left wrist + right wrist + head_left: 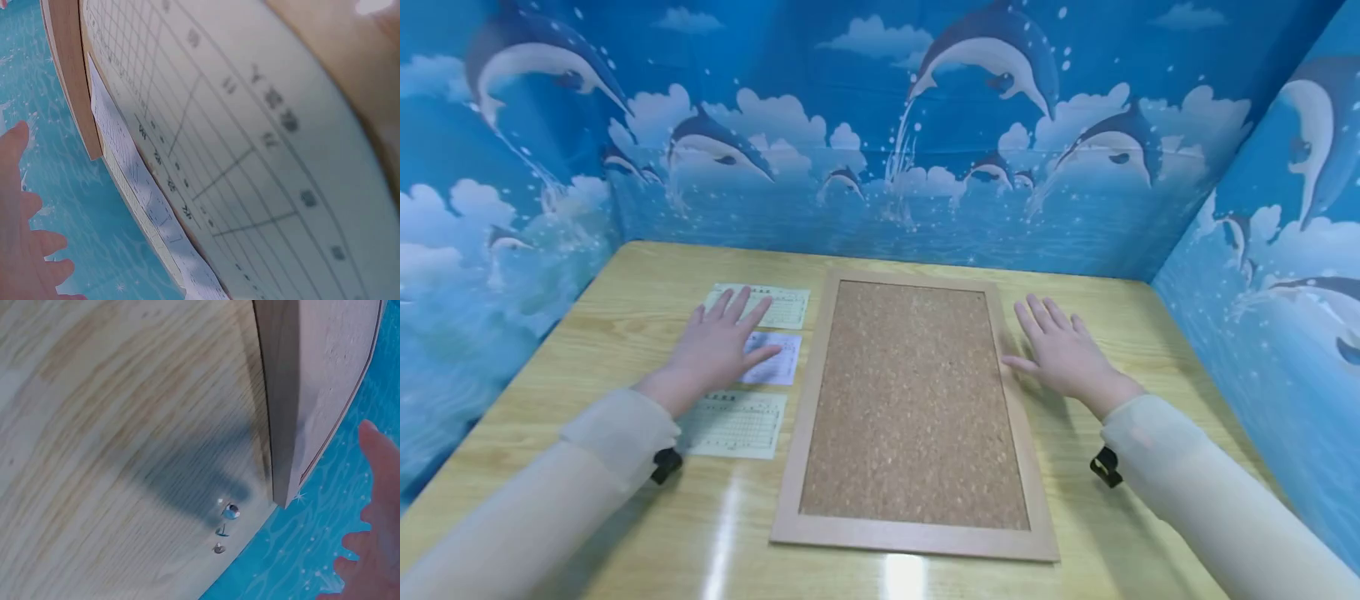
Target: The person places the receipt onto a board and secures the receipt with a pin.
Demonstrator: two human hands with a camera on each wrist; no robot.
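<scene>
A cork board [917, 400] in a pale wooden frame [917, 536] lies on the table. My left hand [715, 346], fingers straight and spread, hovers left of it above three printed paper sheets. These are a greenish top sheet [788, 308], a smaller white middle sheet [784, 360] and a larger greenish bottom sheet [745, 427]; the hand partly hides them. On the board's right, my right hand [1063, 354] hovers with spread fingers, holding nothing. Several metal thumbtacks [230, 511] lie on the table in the right wrist view; the head view does not show them.
The light wood table [595, 333] reaches back to a blue dolphin-print curtain [880, 200], which also stands along the left and right sides. A dark strap piece [666, 465] hangs under the left cuff and another [1106, 467] under the right.
</scene>
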